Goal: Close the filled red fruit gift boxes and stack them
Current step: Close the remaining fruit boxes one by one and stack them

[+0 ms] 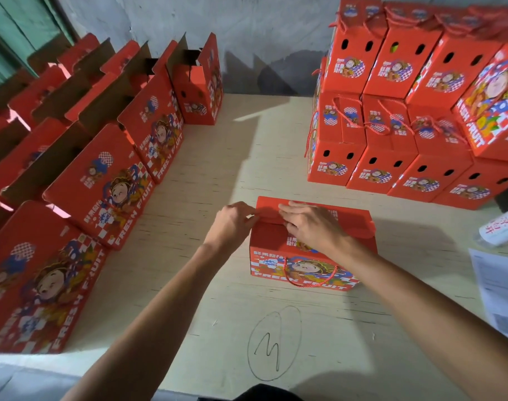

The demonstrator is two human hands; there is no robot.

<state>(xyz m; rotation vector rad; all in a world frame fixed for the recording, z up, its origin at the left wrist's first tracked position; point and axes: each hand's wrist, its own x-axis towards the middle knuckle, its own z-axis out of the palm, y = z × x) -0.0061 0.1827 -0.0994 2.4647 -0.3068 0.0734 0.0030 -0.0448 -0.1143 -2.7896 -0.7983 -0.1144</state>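
A red fruit gift box [276,250] printed FRESH FRUIT stands on the pale table in front of me, its rope handle hanging down the front. My left hand [232,224] pinches the left end of the top flap with curled fingers. Flat on the lid lies my right hand [310,224], its fingers stretched across the flap and pressing it down. Closed boxes [391,117] are stacked in layers at the back right. A row of open boxes [125,169] with raised flaps lines the left side.
The table [232,157] stretches between the two groups of boxes, with a pencilled oval mark [274,342] near the front edge. At the right edge lie a white bottle [500,230] and printed paper sheets [498,293]. A grey wall stands behind.
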